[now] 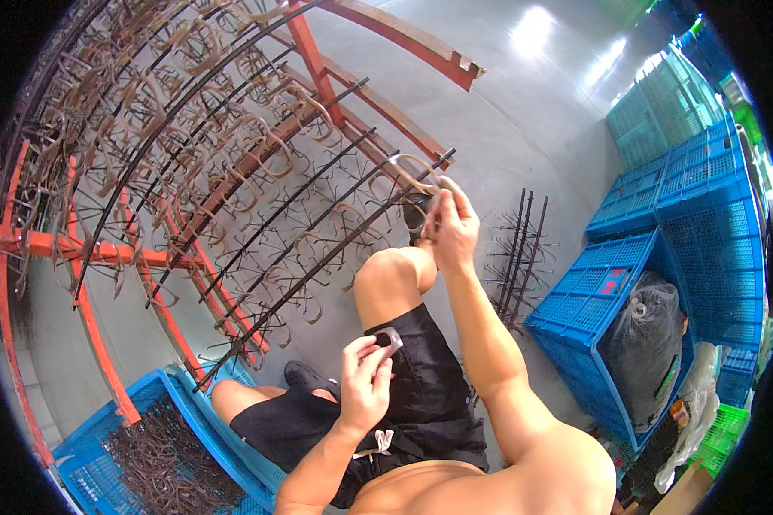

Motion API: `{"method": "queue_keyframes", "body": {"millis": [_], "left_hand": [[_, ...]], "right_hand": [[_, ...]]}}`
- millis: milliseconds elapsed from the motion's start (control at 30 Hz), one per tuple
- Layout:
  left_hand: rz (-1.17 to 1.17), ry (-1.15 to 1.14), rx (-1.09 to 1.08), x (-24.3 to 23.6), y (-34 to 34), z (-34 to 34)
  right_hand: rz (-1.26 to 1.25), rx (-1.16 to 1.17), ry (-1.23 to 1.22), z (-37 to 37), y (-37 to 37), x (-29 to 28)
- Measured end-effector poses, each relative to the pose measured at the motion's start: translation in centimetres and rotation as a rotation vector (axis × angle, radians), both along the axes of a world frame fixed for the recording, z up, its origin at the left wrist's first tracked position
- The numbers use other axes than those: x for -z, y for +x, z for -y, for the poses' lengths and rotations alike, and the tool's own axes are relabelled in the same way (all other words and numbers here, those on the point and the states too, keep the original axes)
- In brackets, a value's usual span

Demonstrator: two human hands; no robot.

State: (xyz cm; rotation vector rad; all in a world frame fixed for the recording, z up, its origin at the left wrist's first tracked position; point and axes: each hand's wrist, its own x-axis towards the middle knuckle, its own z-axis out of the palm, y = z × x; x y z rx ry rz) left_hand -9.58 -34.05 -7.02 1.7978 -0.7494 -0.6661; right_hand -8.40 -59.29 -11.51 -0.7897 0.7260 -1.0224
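Note:
My left hand (365, 384) is raised over my lap. Its fingers are closed on a small shiny grey metal-looking piece (393, 340) with a dark middle; its exact kind I cannot make out. Further out, my right hand (453, 225) is stretched to the near right end of a rack. Its fingers are closed on a thin, curved brownish-grey strip (417, 161), beside the tip of a black hooked rod (352, 232). Many similar curved strips (180, 112) hang from hooks along the other rods.
A red metal frame (103, 251) carries the rods. At lower left, a blue crate (86, 472) holds dark thin pieces (167, 455). Spare hooked rods (517, 257) lie on the floor (498, 112) at right. Stacked blue crates (704, 206) and a tipped crate (567, 343) with a plastic bag (646, 343) stand beyond.

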Motion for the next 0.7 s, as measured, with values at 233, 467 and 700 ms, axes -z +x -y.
{"method": "queue_keyframes", "body": {"millis": [233,467,700], "left_hand": [[0.413,0.142,0.071,0.4,-1.0,-1.0],[0.582,0.363,0.293,-1.3,-0.9,-0.7],[0.632,0.368,0.316,-1.8,1.4,-0.5]], "right_hand": [[0.045,-0.069,0.129,-0.5,2.1,1.9],[0.111,-0.101,0.186,-0.5,2.5,2.0],[0.114,-0.14,0.176,-0.4,2.8,1.8]]}}
